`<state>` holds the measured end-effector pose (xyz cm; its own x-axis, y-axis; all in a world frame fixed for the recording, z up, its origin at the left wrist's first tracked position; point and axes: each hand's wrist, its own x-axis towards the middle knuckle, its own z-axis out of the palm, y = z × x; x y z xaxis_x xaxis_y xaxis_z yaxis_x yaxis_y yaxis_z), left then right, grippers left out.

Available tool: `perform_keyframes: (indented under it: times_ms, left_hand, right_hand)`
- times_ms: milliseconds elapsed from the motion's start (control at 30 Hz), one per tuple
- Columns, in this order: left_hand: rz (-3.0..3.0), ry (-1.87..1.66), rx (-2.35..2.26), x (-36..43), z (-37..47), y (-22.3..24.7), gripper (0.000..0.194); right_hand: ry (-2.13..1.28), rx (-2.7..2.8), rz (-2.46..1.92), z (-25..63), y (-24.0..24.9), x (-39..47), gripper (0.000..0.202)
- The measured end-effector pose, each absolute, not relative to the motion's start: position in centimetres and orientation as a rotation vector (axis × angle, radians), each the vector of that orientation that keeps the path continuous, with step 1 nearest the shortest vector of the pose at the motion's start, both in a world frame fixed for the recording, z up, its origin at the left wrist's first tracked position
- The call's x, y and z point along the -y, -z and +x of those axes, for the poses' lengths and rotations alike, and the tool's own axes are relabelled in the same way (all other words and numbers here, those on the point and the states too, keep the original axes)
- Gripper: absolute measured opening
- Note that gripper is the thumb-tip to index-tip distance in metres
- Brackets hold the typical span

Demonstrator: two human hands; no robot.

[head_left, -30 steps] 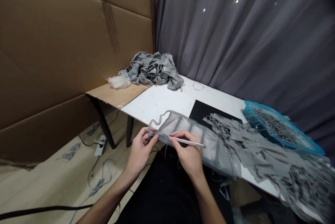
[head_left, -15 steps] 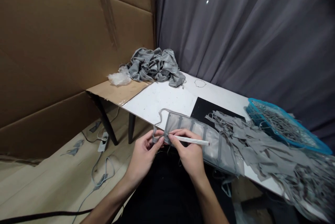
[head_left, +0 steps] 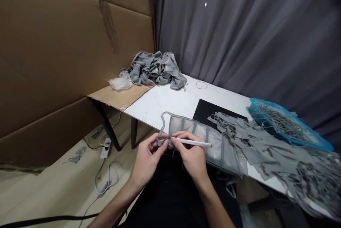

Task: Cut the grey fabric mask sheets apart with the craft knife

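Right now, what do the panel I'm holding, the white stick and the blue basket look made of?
Panel: translucent mesh or plastic with grey fabric binding, probably; it drapes limply. White stick: slim and rigid, material unclear. Blue basket: likely plastic, with an open lattice wall.

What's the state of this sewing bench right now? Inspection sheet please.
Surface: white table, a black mat on it, cardboard sheet over its left end.
Job's things: grey fabric panel with stitched strips lies over the near edge; thin white stick.
Clutter: crumpled grey cloth, clear plastic bag, heap of grey scraps, blue basket holding more.
Hands: left hand pinches the panel's corner loop; right hand holds the stick against the panel.
Cables: grey cord and a power strip on the floor; black cable.
Surroundings: cardboard wall left, grey curtain behind.
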<state>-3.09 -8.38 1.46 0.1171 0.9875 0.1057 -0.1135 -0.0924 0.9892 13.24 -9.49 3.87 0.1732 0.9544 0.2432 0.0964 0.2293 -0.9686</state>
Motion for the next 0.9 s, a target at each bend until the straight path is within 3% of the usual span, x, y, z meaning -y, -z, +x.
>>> perform_keyframes:
  times_ms: [400, 900]
  left_hand:
    - [1.422, -1.215, -1.078, 7.7, -3.7, -1.1, 0.047]
    - [1.524, -1.092, -1.097, 7.0, -4.3, -3.2, 0.06]
  right_hand:
    - [-0.446, 1.371, -1.197, 11.8, -3.5, 10.4, 0.024]
    - [-0.206, 1.313, -1.142, 14.9, -3.0, 8.8, 0.023]
